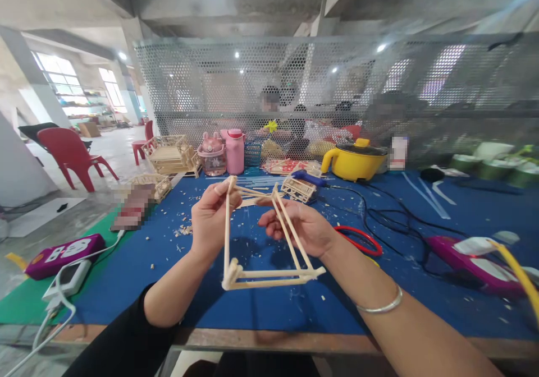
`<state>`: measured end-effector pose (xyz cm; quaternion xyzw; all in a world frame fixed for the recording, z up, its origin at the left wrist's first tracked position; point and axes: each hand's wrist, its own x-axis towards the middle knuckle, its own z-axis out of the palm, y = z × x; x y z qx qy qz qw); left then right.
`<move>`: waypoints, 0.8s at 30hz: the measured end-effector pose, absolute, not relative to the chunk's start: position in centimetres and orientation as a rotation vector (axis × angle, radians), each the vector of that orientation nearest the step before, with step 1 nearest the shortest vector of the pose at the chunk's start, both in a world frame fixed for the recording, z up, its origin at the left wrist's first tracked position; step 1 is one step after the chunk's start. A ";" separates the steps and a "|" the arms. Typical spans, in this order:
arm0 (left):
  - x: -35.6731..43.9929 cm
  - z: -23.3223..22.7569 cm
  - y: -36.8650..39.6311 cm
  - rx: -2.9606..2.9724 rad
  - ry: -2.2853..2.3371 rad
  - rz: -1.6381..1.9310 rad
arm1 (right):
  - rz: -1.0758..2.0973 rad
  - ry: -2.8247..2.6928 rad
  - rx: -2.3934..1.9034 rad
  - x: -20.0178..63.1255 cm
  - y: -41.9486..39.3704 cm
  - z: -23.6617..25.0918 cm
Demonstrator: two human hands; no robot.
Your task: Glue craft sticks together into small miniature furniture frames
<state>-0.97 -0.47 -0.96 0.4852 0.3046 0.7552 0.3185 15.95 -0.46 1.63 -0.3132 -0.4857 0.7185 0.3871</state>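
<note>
A frame of thin wooden sticks (269, 279) is held up over the blue table mat, tilted, with doubled sticks along its near and right sides. My left hand (210, 217) pinches its upper left corner between thumb and fingers. Around the upper right part, my right hand (305, 228) has its fingers curled behind the slanting sticks, thumb towards the far stick; part of its grip is hidden. Beyond the hands lies a blue glue gun (309, 178), beside a small wooden stick model (298, 189).
Loose sticks and scraps litter the blue mat (189, 304). Bottles (234, 151), a yellow electric pot (357, 161) and wooden models (172, 155) line the back before a perforated metal screen. Cables (379, 211) and a purple power strip (467, 262) lie right; a phone (132, 206) lies left.
</note>
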 end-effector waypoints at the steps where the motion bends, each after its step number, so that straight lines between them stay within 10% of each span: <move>1: -1.0 -1.1 -0.4 1.319 0.812 1.991 | 1.839 -1.229 -0.811 16.3 -0.3 1.8; 7: -0.8 -2.0 0.1 1.511 0.893 1.943 | 1.918 -1.334 -1.089 17.5 1.1 0.9; 14: -1.1 -1.8 0.2 1.650 0.992 1.751 | 0.834 -1.858 -1.116 18.8 2.9 2.2; 24: -1.4 -1.9 -0.2 1.864 0.976 1.630 | 1.125 -2.208 -0.921 18.0 3.2 1.1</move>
